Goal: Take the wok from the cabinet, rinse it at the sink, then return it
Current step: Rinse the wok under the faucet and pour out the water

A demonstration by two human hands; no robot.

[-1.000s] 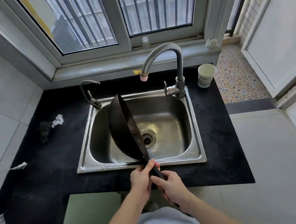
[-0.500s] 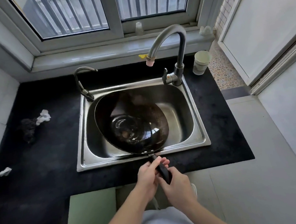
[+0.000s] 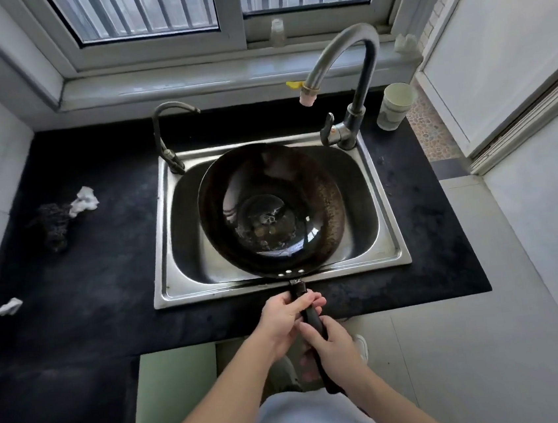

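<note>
Wok (image 3: 270,208) rotated since one second ago: then it stood on edge in the basin with its mouth facing left, now it lies mouth-up, as it already did half a second ago. Your two hands have stayed on the handle throughout.

Layout, largest first:
- Black countertop (image 3: 90,300) runs under the window, with the steel sink (image 3: 162,258) set into it.
- The wok sits in the sink, filling most of the basin and lying somewhat right of centre. Its near rim is at the sink's front edge. A little water with bubbles is pooled in its bottom. Whether it rests on the basin floor or you carry its weight, cannot tell.
- Tall curved faucet (image 3: 362,64) stands at the sink's far right corner, its pink-tipped spout above and behind the wok's far rim.
- Small bent faucet (image 3: 162,134) stands at the far left corner.

Grip:
- The wok's handle (image 3: 311,314) reaches out over the front of the counter toward you.
- Your left hand (image 3: 283,317) is wrapped round the handle near the wok, fingers curled over it.
- Your right hand (image 3: 333,347) is closed round the handle just behind, nearer your body. The two hands touch.

Small items:
- Pale cup (image 3: 394,106) stands upright on the counter right of the tall faucet.
- Dark clump (image 3: 53,224) lies on the left counter, with a crumpled white wad (image 3: 85,200) touching it.
- White scrap (image 3: 5,307) lies at the left edge.
</note>
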